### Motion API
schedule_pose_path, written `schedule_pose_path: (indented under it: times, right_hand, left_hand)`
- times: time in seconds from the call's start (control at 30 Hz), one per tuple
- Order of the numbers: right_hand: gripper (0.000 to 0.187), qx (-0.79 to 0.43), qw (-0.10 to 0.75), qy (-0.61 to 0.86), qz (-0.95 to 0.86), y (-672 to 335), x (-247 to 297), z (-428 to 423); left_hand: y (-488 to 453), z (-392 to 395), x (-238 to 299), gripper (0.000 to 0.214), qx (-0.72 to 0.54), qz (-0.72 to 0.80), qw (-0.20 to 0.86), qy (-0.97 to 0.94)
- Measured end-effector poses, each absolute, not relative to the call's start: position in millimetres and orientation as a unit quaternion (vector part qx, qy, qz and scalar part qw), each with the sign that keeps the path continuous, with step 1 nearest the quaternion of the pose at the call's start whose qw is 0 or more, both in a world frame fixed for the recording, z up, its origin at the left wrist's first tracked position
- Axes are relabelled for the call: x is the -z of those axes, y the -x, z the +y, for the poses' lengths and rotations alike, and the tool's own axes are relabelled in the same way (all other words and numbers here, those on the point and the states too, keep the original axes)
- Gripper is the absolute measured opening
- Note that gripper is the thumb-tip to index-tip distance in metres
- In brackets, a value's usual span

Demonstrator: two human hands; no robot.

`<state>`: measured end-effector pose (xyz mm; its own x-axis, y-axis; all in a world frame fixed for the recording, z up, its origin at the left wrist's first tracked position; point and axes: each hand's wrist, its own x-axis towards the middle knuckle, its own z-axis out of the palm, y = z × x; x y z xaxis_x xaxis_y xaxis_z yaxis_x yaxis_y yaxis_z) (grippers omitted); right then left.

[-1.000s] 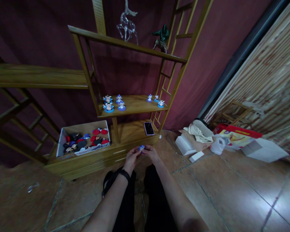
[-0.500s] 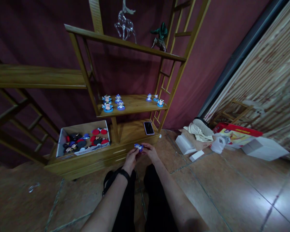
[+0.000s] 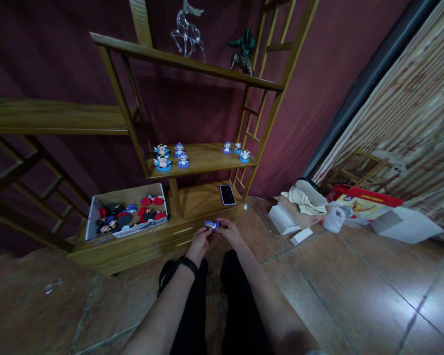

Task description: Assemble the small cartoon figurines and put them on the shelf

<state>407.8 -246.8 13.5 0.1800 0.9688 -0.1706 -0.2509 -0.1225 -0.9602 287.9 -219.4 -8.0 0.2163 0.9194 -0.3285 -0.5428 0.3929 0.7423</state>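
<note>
Between my two hands, in front of the drawers, is a small purple-and-white figurine (image 3: 211,225). My left hand (image 3: 200,240) pinches it from the left, and my right hand (image 3: 228,230) has its fingers closed on its right side. Fingers cover part of the figurine. Ahead, the wooden shelf (image 3: 207,157) carries similar figurines: pink-and-blue ones (image 3: 163,162) and purple ones (image 3: 183,160) at the left, and a small group (image 3: 244,156) at the right end. Down to the left, an open cardboard box (image 3: 129,192) holds several red, black and blue figurines in a jumble.
A phone (image 3: 227,195) lies on the lower board. On the upper shelf stand a clear deer ornament (image 3: 187,33) and a dark green statue (image 3: 244,51). White boxes (image 3: 282,220), a plastic bag (image 3: 334,219) and a red carton (image 3: 366,197) sit on the tiled floor at right.
The view has shifted very slightly. Both hands stay in nearly the same place, and the purple-and-white figurine between them looks slightly turned.
</note>
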Motion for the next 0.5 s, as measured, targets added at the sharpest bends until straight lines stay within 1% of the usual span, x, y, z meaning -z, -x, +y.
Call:
schedule_pose_path:
  times: [0.1, 0.3, 0.5]
  right_hand:
    - [0.041, -0.533, 0.567, 0.535, -0.329, -408.5, -10.9, -245.9]
    - [0.039, -0.518, 0.589, 0.530, -0.324, -411.2, -4.3, -242.4]
    - [0.042, -0.546, 0.600, 0.489, -0.321, -414.6, -8.5, -246.6]
  left_hand:
    - [-287.4, -220.1, 7.1, 0.020, -0.498, 0.379, 0.741, -0.242]
    - [-285.6, -222.8, 5.1, 0.040, -0.491, 0.358, 0.754, -0.249]
    - [-283.1, -226.4, 0.9, 0.042, -0.504, 0.362, 0.745, -0.246]
